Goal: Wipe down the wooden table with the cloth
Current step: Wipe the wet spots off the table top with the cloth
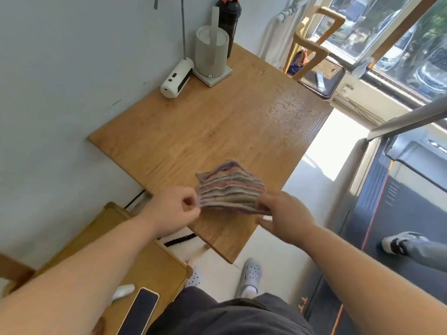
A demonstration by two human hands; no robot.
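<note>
- The wooden counter (193, 131) fills the middle of my view, one long edge against the pale wall; I place everything else from it.
- A wooden chair (312, 44) stands past the counter's far corner, by the window.
- A second wooden surface (135, 257) sits just off the counter's near-left corner, carrying a dark phone (140, 310).
- A pale grey kettle (212, 53) on its square base stands at the counter's far end by the wall, with a black bottle (228, 20) just behind it.
- A white cylindrical device (177, 78) lies on its side beside the kettle, against the wall.
- The striped cloth (229, 187) is folded at the counter's near end, its near edge lifted.
- My left hand (174, 209) pinches the cloth's left edge, fingers curled tight.
- My right hand (285, 216) grips the cloth's right edge.
- Water droplets (290, 107) glisten near the counter's far-right edge, well apart from the cloth.
</note>
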